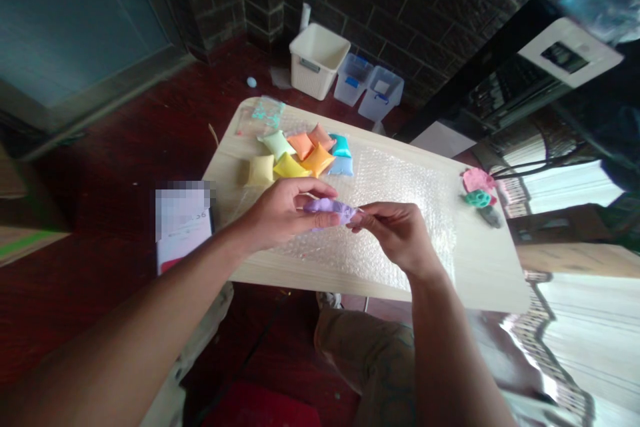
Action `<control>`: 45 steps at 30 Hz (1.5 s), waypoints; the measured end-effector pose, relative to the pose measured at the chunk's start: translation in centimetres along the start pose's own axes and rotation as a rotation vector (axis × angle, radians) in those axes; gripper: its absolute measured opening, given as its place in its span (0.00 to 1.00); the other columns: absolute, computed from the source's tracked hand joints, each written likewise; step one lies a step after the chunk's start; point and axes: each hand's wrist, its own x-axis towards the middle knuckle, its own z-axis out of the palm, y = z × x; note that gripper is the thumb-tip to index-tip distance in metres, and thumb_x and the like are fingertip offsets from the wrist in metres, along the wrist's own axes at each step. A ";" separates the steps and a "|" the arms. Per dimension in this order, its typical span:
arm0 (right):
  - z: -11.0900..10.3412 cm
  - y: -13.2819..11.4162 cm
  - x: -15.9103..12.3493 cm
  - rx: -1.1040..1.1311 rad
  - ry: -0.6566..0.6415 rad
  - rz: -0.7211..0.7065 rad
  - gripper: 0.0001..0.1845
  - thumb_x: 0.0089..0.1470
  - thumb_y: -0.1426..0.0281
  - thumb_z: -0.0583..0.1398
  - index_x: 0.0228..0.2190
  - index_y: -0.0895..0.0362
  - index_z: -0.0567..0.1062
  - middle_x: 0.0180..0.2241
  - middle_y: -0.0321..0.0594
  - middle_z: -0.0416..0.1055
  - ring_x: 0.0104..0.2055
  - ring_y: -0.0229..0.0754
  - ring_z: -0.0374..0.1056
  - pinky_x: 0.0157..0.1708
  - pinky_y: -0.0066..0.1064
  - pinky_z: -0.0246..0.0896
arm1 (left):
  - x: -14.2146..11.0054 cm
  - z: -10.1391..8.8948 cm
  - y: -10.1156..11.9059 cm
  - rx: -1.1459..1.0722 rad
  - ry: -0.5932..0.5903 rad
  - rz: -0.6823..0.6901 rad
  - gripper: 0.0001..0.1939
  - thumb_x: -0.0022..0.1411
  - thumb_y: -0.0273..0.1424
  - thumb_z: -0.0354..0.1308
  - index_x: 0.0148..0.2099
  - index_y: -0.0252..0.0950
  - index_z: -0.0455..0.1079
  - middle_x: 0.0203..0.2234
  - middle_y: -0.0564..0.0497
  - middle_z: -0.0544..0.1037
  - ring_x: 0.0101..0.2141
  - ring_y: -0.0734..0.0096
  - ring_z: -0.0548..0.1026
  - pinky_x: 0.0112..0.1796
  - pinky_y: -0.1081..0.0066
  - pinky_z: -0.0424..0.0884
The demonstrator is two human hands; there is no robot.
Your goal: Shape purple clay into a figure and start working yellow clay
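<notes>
My left hand (pixel 285 213) is closed around a soft-looking purple lump (pixel 327 207), perhaps modelling clay, with the thumb laid along its near side. At the lump's right end, my right hand (pixel 393 227) pinches with thumb and fingertips. A thin pale bit shows at that pinch, but what it is cannot be made out. Both hands are held above a sheet of bubble wrap (pixel 400 180). Just beyond the left hand lie several pillow-shaped packets, among them a yellow packet (pixel 291 165), an orange packet (pixel 319 160) and a pale green packet (pixel 277 144).
The light wooden table (pixel 485 273) carries a pink piece (pixel 479 179) and a green piece (pixel 477 198) at its right end. A clear printed bag (pixel 267 113) lies at the far left corner. Behind the table stand a white bin (pixel 315 70) and clear boxes (pixel 381 97).
</notes>
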 end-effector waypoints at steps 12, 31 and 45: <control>0.6 0.0 -0.1 -0.112 0.181 -0.005 0.10 0.49 0.64 0.74 0.24 0.55 0.82 0.22 0.38 0.79 0.24 0.38 0.70 0.24 0.33 0.63 | 0.1 0.3 -0.1 -0.307 0.012 -0.152 0.22 0.59 0.32 0.74 0.55 0.32 0.80 0.46 0.42 0.84 0.43 0.61 0.84 0.46 0.61 0.83; 1.6 -0.3 -0.1 -0.052 -0.008 0.008 0.16 0.66 0.58 0.64 0.31 0.56 0.77 0.24 0.38 0.76 0.24 0.36 0.68 0.24 0.32 0.61 | 0.4 0.5 -0.6 -0.423 0.107 -0.143 0.14 0.62 0.37 0.72 0.45 0.33 0.80 0.38 0.46 0.84 0.37 0.64 0.83 0.41 0.62 0.84; 1.9 0.0 0.1 0.053 0.045 0.073 0.24 0.45 0.52 0.78 0.27 0.55 0.77 0.21 0.34 0.72 0.22 0.35 0.62 0.21 0.31 0.54 | 0.4 0.9 0.4 -0.370 0.143 -0.106 0.17 0.59 0.40 0.74 0.41 0.32 0.77 0.36 0.48 0.81 0.36 0.65 0.81 0.39 0.62 0.83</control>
